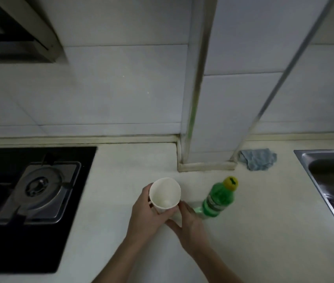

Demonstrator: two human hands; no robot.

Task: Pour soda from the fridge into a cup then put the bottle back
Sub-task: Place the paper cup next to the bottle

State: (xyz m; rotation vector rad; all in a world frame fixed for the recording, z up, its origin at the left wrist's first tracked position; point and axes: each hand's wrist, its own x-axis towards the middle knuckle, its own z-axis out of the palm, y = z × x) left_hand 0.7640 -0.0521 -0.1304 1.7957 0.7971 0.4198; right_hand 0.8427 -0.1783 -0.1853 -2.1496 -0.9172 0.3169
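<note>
Plainly, no writing could be read: the green soda bottle (218,201) carried a pale label band around its middle, but the print on it was too blurred to make out. One bottle stood upright on the pale countertop (264,221), capped in yellow, translucent plastic, at about three o'clock from the cup and just beside the right hand. One white cup (165,194), smooth, round-mouthed and tapering toward its base, was tilted with its opening toward the camera; its inside looked empty. Two bare hands held it: the left hand (147,213) wrapped around its nine-o'clock side, fingers curled closed on the wall, and the right hand (188,219) cupped its lower end at five o'clock, fingers closed against it. One crumpled blue cloth (257,159) lay at one o'clock, beside a tiled column. One steel sink (325,180) sat at three o'clock, one black glass hob (39,180) with a round metal burner at nine.
</note>
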